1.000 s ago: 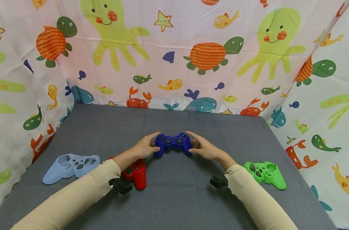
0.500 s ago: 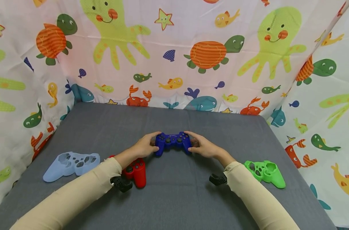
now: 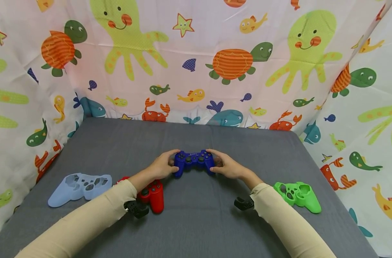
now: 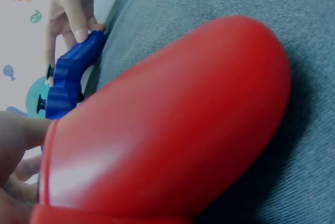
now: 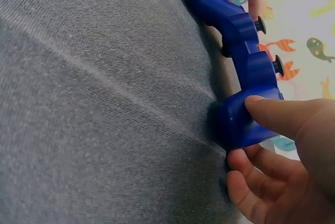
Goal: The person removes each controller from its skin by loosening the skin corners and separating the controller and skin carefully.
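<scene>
A blue game controller (image 3: 192, 159) sits on the grey cloth in the middle of the head view, its sticks facing up. My left hand (image 3: 161, 167) holds its left end, thumb on the handle and index finger at the top corner. At the other end, my right hand (image 3: 228, 167) grips it the same way. In the right wrist view the right thumb presses the handle (image 5: 238, 122) while the other fingers curl beneath. Under my left forearm lies a red game controller (image 3: 156, 197), partly hidden; its handle (image 4: 172, 119) fills much of the left wrist view.
On the left lies a light blue controller cover (image 3: 70, 193) with cut-out holes. A green controller cover (image 3: 307, 200) rests at the right, partly behind my right sleeve (image 3: 279, 218). Patterned curtains (image 3: 189, 43) rise behind and beside the grey table (image 3: 196, 229).
My right hand has moved slightly inward, closer round the blue controller's right end. The left hand and the controller stay nearly where they were.
</scene>
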Demonstrator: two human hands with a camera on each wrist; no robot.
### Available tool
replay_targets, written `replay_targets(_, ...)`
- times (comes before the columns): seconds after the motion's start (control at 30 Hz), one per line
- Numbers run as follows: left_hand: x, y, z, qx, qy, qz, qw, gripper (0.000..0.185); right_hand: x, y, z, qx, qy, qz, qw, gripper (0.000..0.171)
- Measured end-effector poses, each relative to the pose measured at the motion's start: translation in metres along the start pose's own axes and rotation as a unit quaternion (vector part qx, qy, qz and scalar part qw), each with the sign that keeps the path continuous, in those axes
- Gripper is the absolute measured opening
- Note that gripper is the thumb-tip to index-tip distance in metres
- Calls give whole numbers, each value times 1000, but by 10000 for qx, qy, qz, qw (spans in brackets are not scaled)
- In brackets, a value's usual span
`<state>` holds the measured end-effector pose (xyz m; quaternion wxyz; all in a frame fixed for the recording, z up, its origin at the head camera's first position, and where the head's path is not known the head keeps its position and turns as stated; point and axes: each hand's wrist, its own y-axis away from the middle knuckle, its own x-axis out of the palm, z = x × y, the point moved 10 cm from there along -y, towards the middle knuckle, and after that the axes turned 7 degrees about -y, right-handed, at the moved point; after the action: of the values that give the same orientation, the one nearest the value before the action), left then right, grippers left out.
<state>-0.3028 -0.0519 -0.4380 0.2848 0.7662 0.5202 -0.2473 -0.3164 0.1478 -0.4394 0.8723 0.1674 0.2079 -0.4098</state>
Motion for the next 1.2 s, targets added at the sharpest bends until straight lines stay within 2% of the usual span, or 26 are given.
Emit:
replay_targets(0.23, -3, -2, 1, -63, 235, 83, 9997, 68, -4, 2, 1, 39, -88, -109, 9999, 71)
replay_targets(0.63, -7, -1, -6, -84, 220, 207, 9995, 67, -15, 9, 10, -63, -88, -67, 9999, 69)
replay_targets(0.9, -8, 5, -18, -27, 47, 148, 9999, 68, -20, 17, 19, -171, -59, -9, 9998, 69)
replay_targets(1.2, -8, 10, -29, 106, 104, 153, 9998, 68, -25, 27, 23, -151, -24, -20, 9999, 68)
